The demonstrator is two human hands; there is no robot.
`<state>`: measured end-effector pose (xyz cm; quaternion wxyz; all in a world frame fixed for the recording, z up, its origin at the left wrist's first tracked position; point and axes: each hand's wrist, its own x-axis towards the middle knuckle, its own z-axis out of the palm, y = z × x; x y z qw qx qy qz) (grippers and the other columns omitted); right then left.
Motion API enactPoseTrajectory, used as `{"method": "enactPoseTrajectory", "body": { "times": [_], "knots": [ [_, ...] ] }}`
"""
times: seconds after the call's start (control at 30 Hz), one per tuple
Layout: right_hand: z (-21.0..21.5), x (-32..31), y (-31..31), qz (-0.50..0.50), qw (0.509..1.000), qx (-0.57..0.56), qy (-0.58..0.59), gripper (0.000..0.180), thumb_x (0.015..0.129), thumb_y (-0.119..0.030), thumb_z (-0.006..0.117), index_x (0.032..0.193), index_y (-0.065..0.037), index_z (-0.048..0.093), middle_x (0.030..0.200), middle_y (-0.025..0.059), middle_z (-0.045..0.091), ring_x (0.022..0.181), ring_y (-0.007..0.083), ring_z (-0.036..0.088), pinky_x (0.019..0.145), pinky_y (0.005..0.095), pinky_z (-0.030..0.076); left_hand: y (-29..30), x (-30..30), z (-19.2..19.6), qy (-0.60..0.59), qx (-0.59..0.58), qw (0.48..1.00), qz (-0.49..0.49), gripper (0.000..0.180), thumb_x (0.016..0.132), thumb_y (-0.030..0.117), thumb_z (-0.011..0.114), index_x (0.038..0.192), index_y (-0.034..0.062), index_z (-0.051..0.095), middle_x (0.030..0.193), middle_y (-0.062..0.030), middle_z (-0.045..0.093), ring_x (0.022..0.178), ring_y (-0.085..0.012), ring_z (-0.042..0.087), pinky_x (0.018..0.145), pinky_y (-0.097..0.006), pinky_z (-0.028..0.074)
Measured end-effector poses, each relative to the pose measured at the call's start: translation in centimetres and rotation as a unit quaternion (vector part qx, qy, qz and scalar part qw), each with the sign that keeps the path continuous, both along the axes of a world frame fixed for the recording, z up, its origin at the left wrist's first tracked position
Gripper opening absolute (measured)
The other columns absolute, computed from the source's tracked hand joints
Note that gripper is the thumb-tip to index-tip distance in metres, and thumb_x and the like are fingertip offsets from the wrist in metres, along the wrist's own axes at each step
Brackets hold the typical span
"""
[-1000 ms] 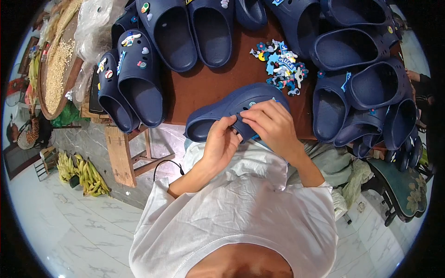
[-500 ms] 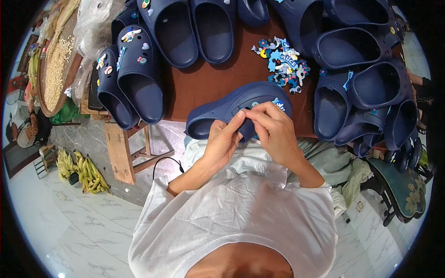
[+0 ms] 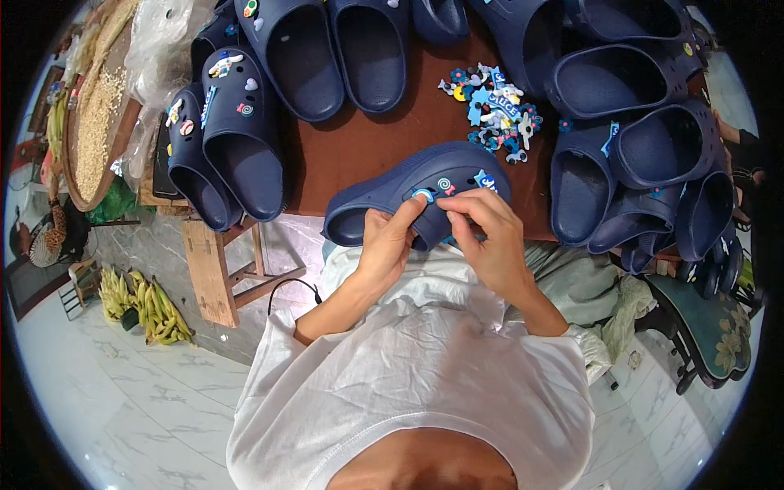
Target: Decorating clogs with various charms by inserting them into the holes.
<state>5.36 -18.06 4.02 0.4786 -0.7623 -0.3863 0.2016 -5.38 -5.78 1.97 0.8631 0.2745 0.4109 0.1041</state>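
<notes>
A navy clog (image 3: 377, 181) lies on its side at the table's near edge, its toe to the right. My left hand (image 3: 389, 245) grips it, fingers reaching into the opening and thumb pressing beside a round blue-and-white shoe charm (image 3: 423, 197) on the upper. My right hand (image 3: 494, 237) rests against the upper just right of that charm, index fingertip close to it and thumb a little apart, with nothing visible between them. A swirl charm (image 3: 444, 185) and a blue lettered charm (image 3: 485, 178) sit nearer the toe. What my left fingers touch inside is hidden.
A pile of loose charms (image 3: 498, 110) lies beyond the clog on the brown tabletop (image 3: 327, 159). More navy clogs (image 3: 245, 155) stand at the left and back; others are stacked (image 3: 584, 192) at the right. A stool (image 3: 208, 269) stands lower left, a dark chair (image 3: 706, 327) lower right.
The round blue-and-white charm now shows on the upper beside my left thumb. My right thumb and index finger have parted and drawn slightly right.
</notes>
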Motion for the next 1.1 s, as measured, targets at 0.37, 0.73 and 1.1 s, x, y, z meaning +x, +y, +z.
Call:
{"method": "enactPoseTrajectory", "body": {
  "times": [0.37,0.73,1.1],
  "knots": [
    [-1.5,1.4,-2.6,-0.087,0.992,-0.018,-0.085,0.02,0.086,-0.005,0.069,0.107,-0.007,0.069,0.102,0.0103,0.062,0.095,0.0288,0.062,0.08,0.0372,0.05,0.7,0.6,0.5,-0.014,-0.031,0.999,-0.002,0.031,0.095,0.015,0.066,0.115,-0.0083,0.06,0.115,-0.0141,0.066,0.103,-0.0195,0.067,0.093,-0.034,0.057],
    [-1.9,3.9,-1.0,-0.058,0.986,-0.03,-0.156,0.037,0.085,-0.018,0.073,0.12,-0.01,0.067,0.119,0.014,0.056,0.115,0.0343,0.052,0.099,0.0442,0.042,1.9,-1.0,-0.7,-0.083,-0.066,0.993,-0.052,0.029,0.095,0.013,0.065,0.117,-0.0059,0.059,0.117,-0.0117,0.065,0.112,-0.0195,0.063,0.102,-0.038,0.05],
    [-1.1,4.7,2.7,0.135,0.97,0.019,-0.203,0.019,0.083,-0.013,0.073,0.102,-0.011,0.073,0.114,0.0092,0.058,0.116,0.0317,0.052,0.098,0.0445,0.041,1.7,-0.8,-1.2,-0.057,-0.042,0.996,-0.058,0.027,0.096,0.012,0.064,0.117,-0.0032,0.061,0.113,-0.0081,0.067,0.103,-0.0155,0.066,0.09,-0.033,0.053]
  ]
}}
